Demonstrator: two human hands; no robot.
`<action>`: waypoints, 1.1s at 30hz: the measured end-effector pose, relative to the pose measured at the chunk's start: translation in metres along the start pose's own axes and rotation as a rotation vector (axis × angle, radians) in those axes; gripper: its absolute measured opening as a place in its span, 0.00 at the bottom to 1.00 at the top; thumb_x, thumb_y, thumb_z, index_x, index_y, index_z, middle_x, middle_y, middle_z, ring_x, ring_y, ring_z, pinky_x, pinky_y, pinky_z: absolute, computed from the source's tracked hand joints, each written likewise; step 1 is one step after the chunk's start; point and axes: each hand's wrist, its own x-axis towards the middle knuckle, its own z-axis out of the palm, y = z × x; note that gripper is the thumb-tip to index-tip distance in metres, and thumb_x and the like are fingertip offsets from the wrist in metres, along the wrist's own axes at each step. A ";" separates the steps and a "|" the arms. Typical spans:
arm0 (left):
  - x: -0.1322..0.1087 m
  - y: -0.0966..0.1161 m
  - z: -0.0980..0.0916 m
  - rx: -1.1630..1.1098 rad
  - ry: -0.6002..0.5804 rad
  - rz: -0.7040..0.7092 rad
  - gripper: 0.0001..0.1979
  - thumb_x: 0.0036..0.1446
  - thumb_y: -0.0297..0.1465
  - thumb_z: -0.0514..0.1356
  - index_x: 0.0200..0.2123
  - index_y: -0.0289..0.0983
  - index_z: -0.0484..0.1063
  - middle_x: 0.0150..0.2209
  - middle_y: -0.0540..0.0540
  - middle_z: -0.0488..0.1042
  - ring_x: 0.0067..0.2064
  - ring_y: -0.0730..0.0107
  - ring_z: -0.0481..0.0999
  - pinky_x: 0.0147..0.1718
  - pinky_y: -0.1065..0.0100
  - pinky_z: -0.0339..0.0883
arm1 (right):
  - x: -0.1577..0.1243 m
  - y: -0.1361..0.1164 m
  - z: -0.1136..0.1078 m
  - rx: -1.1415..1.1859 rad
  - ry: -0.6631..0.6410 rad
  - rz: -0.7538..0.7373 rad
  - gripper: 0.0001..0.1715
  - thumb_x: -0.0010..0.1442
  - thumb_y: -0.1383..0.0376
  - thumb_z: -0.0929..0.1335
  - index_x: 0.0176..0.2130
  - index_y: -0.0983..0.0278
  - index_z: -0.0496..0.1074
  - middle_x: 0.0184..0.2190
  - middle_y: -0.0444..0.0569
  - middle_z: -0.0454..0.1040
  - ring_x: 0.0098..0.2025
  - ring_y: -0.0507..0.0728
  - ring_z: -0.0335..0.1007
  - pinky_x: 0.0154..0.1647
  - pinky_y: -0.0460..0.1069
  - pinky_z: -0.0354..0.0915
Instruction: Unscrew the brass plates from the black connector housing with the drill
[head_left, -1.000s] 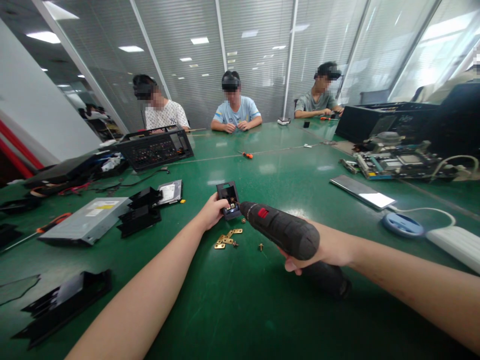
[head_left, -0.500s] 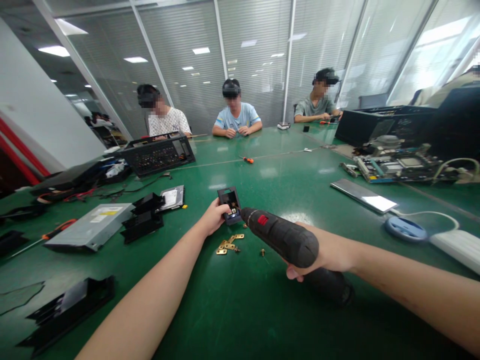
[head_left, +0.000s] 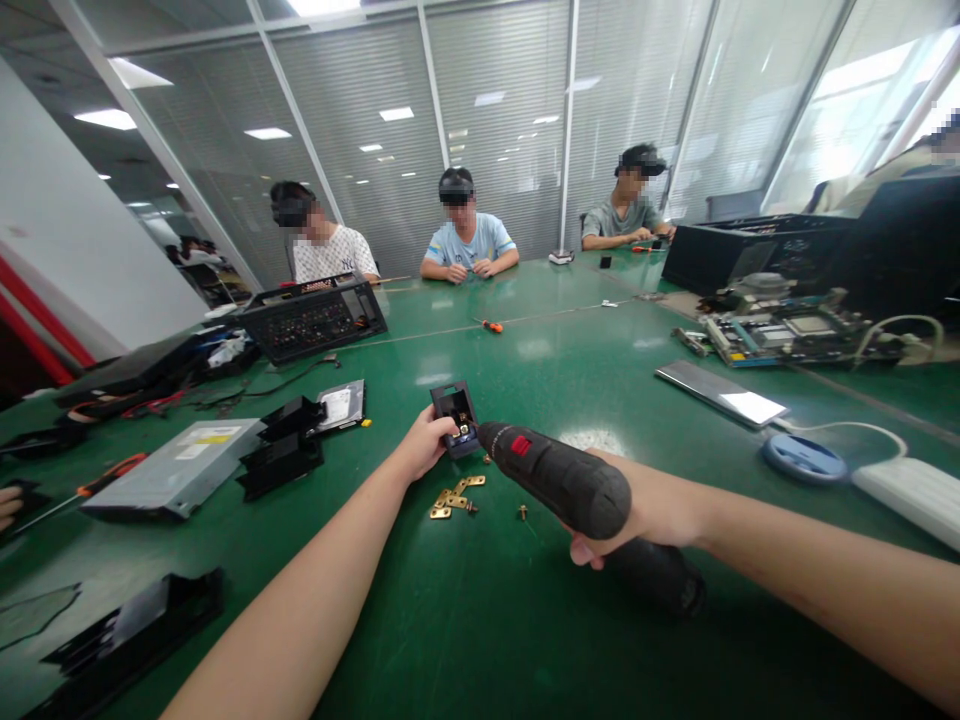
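In the head view, the left hand (head_left: 426,440) is closed on a small black box (head_left: 462,447), with the thumb put over its near side and inside the rim; the box is in the middle of the green table (head_left: 517,620), its open side turned to the person; some brass-coloured metal shows inside.

The right hand (head_left: 652,500) is wrapped firmly around a dark drill (head_left: 559,485); the front of the drill points to the right side of the box, but I cannot tell if its tip is touching something there.

Just below the box lies a small pile of brass plates (head_left: 457,502); one screw (head_left: 472,508) is beside them, and another screw (head_left: 523,513) stands a little apart, to the right.

Compared with half a second ago, both grips are the same, and the drill has kept its place at the box; the new thing is another person's hand (head_left: 9,507), which has come in at the left edge, near the screwdriver (head_left: 112,476); the whole scene is slightly shifted, as the camera moved.
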 end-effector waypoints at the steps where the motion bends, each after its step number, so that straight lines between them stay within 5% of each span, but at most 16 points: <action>1: 0.000 0.000 0.000 0.003 0.001 0.003 0.23 0.34 0.25 0.63 0.40 0.35 0.72 0.33 0.48 0.77 0.34 0.64 0.77 0.38 0.63 0.72 | 0.000 0.000 0.000 0.004 -0.002 0.002 0.24 0.41 0.69 0.83 0.34 0.66 0.71 0.25 0.41 0.76 0.24 0.53 0.76 0.25 0.45 0.71; 33: -0.002 -0.001 0.003 0.018 0.005 0.053 0.23 0.33 0.25 0.62 0.40 0.35 0.73 0.33 0.48 0.77 0.35 0.64 0.76 0.36 0.64 0.70 | -0.002 -0.001 -0.002 -0.037 0.002 -0.008 0.26 0.41 0.63 0.85 0.33 0.66 0.71 0.26 0.42 0.75 0.25 0.54 0.77 0.25 0.47 0.73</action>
